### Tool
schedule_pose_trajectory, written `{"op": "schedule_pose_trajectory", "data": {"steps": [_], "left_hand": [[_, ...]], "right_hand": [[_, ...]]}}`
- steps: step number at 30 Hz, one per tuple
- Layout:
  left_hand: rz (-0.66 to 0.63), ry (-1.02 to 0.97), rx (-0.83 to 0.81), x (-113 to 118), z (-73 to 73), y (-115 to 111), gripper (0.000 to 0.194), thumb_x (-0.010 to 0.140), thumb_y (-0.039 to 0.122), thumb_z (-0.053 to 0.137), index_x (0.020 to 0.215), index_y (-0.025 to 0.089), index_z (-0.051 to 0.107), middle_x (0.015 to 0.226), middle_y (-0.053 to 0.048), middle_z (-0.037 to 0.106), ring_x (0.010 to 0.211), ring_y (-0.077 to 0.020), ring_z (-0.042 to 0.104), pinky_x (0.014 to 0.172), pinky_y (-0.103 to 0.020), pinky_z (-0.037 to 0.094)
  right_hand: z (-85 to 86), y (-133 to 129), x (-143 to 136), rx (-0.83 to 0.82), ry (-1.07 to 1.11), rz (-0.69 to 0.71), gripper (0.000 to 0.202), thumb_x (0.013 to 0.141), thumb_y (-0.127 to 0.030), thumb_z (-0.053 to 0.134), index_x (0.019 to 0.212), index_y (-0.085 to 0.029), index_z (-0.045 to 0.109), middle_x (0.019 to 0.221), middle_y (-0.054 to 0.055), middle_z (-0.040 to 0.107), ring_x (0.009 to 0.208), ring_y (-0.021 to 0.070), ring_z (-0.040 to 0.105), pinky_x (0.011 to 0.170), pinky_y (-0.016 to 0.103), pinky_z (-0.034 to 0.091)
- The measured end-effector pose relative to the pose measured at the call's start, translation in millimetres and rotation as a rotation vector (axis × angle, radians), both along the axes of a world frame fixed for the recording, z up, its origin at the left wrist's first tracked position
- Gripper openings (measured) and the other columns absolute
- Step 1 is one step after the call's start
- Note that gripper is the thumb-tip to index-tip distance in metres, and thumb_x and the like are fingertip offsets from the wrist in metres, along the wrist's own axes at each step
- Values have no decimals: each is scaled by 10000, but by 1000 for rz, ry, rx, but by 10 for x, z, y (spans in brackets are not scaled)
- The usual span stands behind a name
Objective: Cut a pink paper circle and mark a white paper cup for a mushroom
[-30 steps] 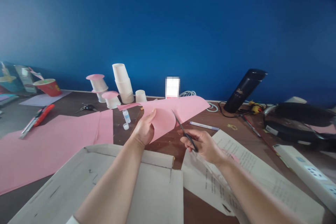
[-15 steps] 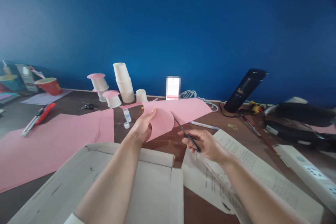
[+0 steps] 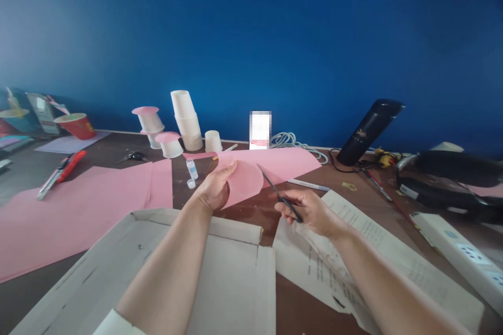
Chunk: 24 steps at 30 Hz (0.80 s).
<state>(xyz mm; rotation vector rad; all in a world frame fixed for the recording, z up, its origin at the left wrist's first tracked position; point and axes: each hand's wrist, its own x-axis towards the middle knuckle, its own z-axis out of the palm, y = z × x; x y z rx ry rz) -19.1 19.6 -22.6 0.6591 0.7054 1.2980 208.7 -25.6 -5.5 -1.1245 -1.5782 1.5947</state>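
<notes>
Head view: the person's left hand [image 3: 216,188] is closed on the near left part of a pink sheet [image 3: 275,162], thumb lying on top, and the sheet is held up over the brown table [image 3: 251,217]. The right hand [image 3: 308,212] is curled around the dark handles of a pair of scissors [image 3: 288,207] — the blades point up and away to the left, and their tips meet the sheet near its middle. I can't tell from here how far apart the blades are. The sheet bends, with a rounded flap on its near side.

Below the left forearm lies an open white cardboard box [image 3: 236,282]; under the right forearm, printed papers [image 3: 373,235]. A pen [image 3: 308,185] lies just beyond the papers, and further right a black bottle [image 3: 363,133] leans by the blue wall [image 3: 251,36]. To the left, more pink paper [image 3: 98,204] spreads out, a red utility knife [image 3: 61,174] resting at its far edge. Behind the left hand stand a tall stack of white cups [image 3: 186,123], a lone white cup [image 3: 212,141], and a few more cups [image 3: 151,121] topped with pink discs [image 3: 145,110]. A small clear vial [image 3: 192,169] is near the left hand.
</notes>
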Motion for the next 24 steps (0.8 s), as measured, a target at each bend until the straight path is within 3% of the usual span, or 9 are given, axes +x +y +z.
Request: {"op": "schedule_pose_trajectory", "data": {"steps": [17,24], "left_hand": [[-64,74,-19,-37,-12,-7,229,744,283,703,908,123,711,939,-87,728,1025,-235,633,999,-341,433],[-49,96,-15,-43,-24,0,241,738,272,709,932,130,708,991,-87,719,1051,-231,620,993,-322,439]], "right_hand": [[8,6,17,98,-88,38,255,758,-365,691,890,-146,686,620,-21,519,543,76,458,500,212,388],[9,7,18,104,-91,44,310,764,-372,684,980,-150,690,633,-20,506,546,79,455,498,215,386]]}}
